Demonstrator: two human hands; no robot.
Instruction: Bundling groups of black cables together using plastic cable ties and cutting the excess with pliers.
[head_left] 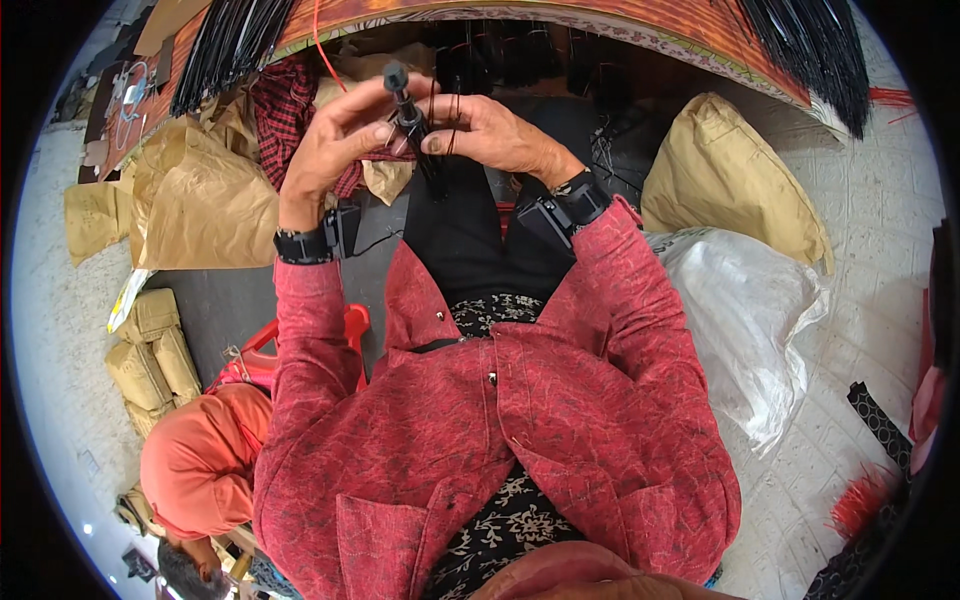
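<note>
My left hand (335,150) and my right hand (495,135) meet in front of me, both closed on a small black plastic piece (405,105) with a round knob on top and thin black strands hanging from it. The piece stands upright between my fingertips. Black bands sit on both wrists. My forearms wear red patterned sleeves. Just beyond my hands runs the edge of an orange-brown table (560,20), with bundles of black strands (235,40) hanging over it.
Crumpled brown paper (195,195) lies at the left, a tan sack (730,175) and a clear plastic bag (745,310) at the right. A red stool (265,350) and a person in orange (200,460) are at lower left. More black strands (820,50) hang at the upper right.
</note>
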